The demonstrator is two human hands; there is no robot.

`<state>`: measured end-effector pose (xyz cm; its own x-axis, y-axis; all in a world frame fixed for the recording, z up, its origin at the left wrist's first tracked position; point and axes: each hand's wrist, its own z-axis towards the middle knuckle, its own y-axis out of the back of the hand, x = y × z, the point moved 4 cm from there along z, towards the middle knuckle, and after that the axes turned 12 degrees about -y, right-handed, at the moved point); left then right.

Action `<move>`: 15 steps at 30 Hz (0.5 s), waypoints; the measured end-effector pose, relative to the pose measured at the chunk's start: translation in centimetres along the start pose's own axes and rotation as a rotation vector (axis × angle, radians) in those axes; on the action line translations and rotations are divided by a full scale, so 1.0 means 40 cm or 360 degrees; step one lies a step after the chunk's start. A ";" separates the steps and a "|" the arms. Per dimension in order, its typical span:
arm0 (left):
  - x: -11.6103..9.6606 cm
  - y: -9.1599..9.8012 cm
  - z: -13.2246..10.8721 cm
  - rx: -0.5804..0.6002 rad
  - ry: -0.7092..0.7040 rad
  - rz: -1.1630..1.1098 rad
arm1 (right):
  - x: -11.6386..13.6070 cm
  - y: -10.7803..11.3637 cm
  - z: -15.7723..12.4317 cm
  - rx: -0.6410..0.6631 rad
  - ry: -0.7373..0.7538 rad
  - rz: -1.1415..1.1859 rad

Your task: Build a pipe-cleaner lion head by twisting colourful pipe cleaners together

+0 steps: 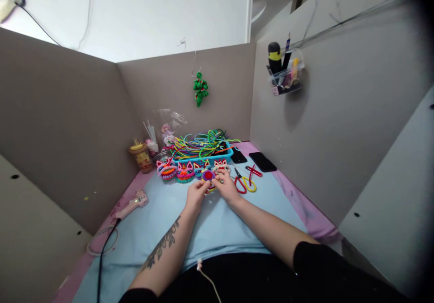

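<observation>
Between my two hands is a small pipe-cleaner piece (208, 175) with a red round centre, a purple rim and some yellow below. My left hand (196, 194) pinches its lower left edge. From the right, my right hand (227, 188) grips the other side with bent fingers. Just behind stands a row of fuzzy pipe-cleaner animal heads: a purple and orange one (167, 170), a pink and teal one (185, 173), a blue one (198, 170) and a whitish one (221, 165), the last two partly hidden. Scissors (249, 184) with red and yellow handles lie right of my right hand.
A blue basket (203, 159) heaped with colourful pipe cleaners (200, 146) stands at the back. Two dark phones (262, 161) (239, 156) lie right of it. A pink glue gun (134, 203) with a black cord (101, 267) rests left, near a brown cup (141, 158). Grey panels surround the table.
</observation>
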<state>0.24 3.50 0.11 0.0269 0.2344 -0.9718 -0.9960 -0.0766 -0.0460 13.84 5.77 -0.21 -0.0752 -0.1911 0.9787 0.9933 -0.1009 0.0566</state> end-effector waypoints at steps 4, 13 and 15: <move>-0.001 0.000 0.002 0.0004 -0.0039 0.0036 | -0.001 -0.003 -0.002 0.0024 -0.0022 -0.0006; 0.005 -0.007 -0.003 0.0056 0.0061 -0.0081 | 0.000 -0.001 -0.003 0.0036 0.0002 -0.0010; 0.004 -0.007 -0.003 0.0015 0.0050 -0.0053 | 0.001 -0.002 -0.005 0.0026 0.0022 -0.0032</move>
<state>0.52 3.43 -0.07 0.0627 0.2060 -0.9765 -0.9953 -0.0600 -0.0766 13.75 5.55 -0.23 -0.0964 -0.2026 0.9745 0.9928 -0.0889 0.0797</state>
